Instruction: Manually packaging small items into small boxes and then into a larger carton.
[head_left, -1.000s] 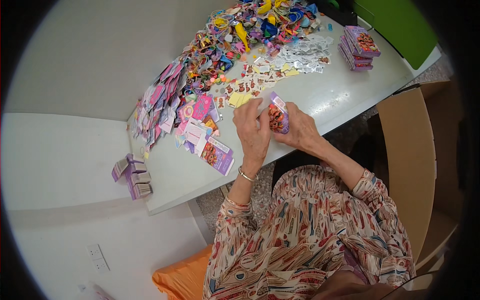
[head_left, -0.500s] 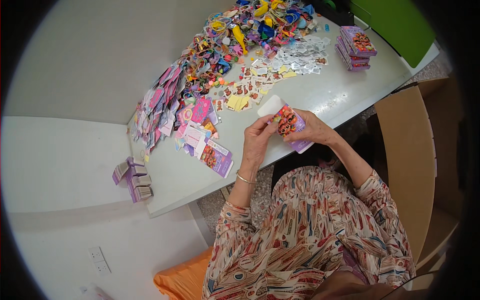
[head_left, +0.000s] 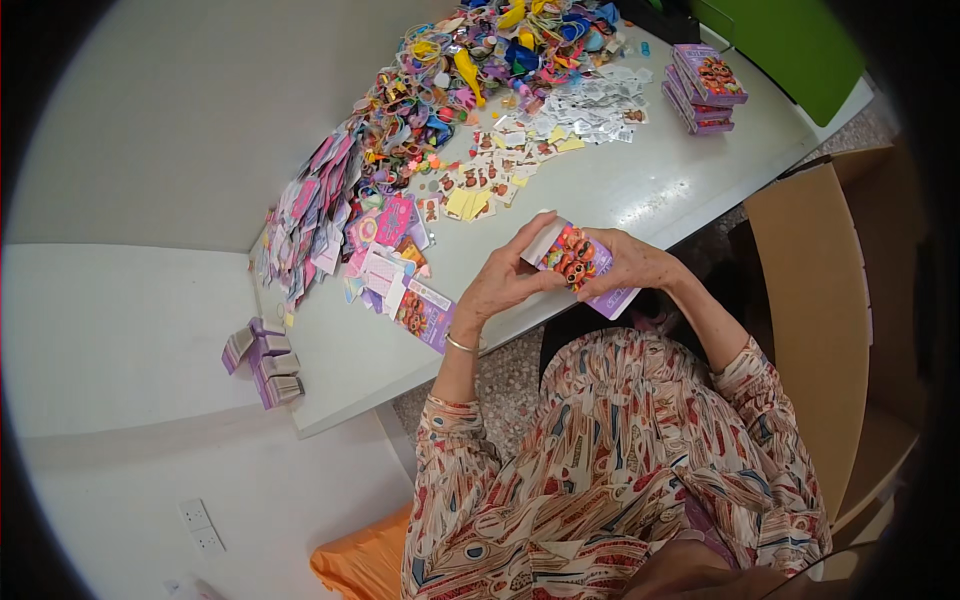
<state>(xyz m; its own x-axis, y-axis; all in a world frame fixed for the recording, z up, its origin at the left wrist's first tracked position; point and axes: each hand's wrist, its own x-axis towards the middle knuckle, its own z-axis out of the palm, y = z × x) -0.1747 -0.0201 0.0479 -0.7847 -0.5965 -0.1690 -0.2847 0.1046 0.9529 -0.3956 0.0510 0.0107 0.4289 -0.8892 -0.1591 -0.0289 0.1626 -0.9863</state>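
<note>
Just over the table's front edge I hold a small purple printed carton (head_left: 578,258) with a colourful picture on its front. My left hand (head_left: 512,275) grips its far left end, thumb across the front and fingers at the pale end flap. The other side is in my right hand (head_left: 628,260), its thumb along the lower part of the front. A purple flap sticks out at the carton's near end. What lies inside the carton is hidden. Near my left wrist, a similar flat purple carton (head_left: 424,316) rests on the table.
Small colourful toys (head_left: 470,70) heap along the wall, beside pink packets (head_left: 308,205), sticker cards (head_left: 480,185) and clear sachets (head_left: 600,105). Purple boxes (head_left: 705,85) are stacked at the far right. Several packs stand in a purple holder (head_left: 262,360). A large cardboard box (head_left: 808,300) is right of me.
My left hand has shifted from pinching at the carton's front to gripping its far end. The pale flap that stood out there is now folded in closer to the carton.
</note>
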